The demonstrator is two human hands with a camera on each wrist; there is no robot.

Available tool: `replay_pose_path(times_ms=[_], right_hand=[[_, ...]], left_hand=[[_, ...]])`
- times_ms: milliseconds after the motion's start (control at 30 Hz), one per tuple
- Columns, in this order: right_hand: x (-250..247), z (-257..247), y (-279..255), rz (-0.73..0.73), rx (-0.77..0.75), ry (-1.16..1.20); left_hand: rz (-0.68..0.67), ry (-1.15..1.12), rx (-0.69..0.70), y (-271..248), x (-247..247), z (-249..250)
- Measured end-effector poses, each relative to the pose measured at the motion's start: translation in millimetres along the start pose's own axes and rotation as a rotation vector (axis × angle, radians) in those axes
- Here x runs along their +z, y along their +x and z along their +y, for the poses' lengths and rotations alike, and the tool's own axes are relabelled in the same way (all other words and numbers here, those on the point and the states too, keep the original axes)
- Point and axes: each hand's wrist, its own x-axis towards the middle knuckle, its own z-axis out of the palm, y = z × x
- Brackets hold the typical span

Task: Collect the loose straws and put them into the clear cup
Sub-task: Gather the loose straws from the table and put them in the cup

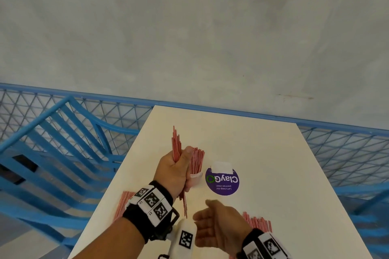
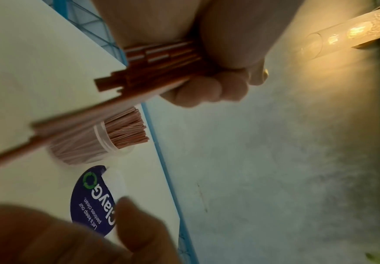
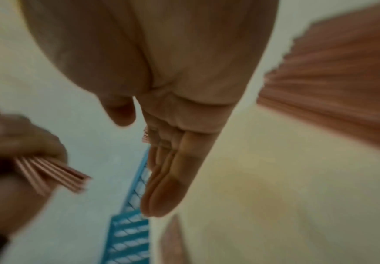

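Note:
My left hand (image 1: 176,169) grips a bundle of red-and-white straws (image 1: 176,147) upright above the white table (image 1: 273,164), just left of the clear cup (image 1: 196,176), which stands packed with straws. In the left wrist view the fingers (image 2: 209,89) curl round the bundle (image 2: 152,67), with the cup (image 2: 100,141) below it. My right hand (image 1: 219,225) hovers open, palm facing left, below the bundle's lower end. The right wrist view shows its straight fingers (image 3: 173,171) holding nothing. Loose straws lie in a pile at the right (image 1: 257,222) and another at the left (image 1: 124,202).
A purple round sticker (image 1: 223,182) with a white tab lies on the table right of the cup. Blue chairs (image 1: 63,153) and a blue mesh fence (image 1: 347,147) surround the table. A grey wall rises behind.

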Motion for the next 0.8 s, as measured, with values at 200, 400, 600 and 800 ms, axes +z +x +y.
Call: replay_pose_path(times_ms=[200,400,600,800], right_hand=[[12,-3,-3,-0.089,-0.015,0.329],[18,-13,-12,-0.115,-0.083,0.408],[15,-14,-12,-0.049,-0.129,0.239],[-7,-36,-41,0.338,-0.685,-0.462]], left_hand=[[-0.071,-0.137,-0.006,-11,16,4],[-0.103,-0.215,-0.022,-19,20,-5],[-0.101,-0.104,-0.024,-18,18,-9],[-0.191,-0.064,-0.095,-19,12,-18]])
